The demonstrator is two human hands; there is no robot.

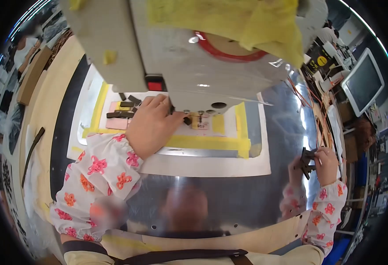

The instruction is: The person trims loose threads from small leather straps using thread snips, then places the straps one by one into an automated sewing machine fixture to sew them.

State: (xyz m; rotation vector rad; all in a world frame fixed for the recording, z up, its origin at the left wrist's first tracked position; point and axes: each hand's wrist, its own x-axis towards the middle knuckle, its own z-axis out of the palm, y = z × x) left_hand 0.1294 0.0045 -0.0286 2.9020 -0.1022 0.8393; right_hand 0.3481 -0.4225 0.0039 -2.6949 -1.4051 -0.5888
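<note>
Under the head of a large sewing machine [198, 84], my left hand [152, 126] lies over a white work sheet framed with yellow tape [185, 142]. Its fingertips are bent together near the needle area, beside a small dark piece [187, 120]; what they grip is too small to make out. Several short dark strips [119, 115] lie on pink patches left of this hand. At the right, my right hand [326, 165] pinches a few dark pieces [307, 162] above the shiny metal plate. Both sleeves are white with flowers.
Orange cables [319, 119] run along the right side, near a tablet-like screen [363, 81]. A long dark strip [33, 154] lies on the wooden edge at left, near a cardboard box [34, 75]. Another person [24, 51] is at the upper left.
</note>
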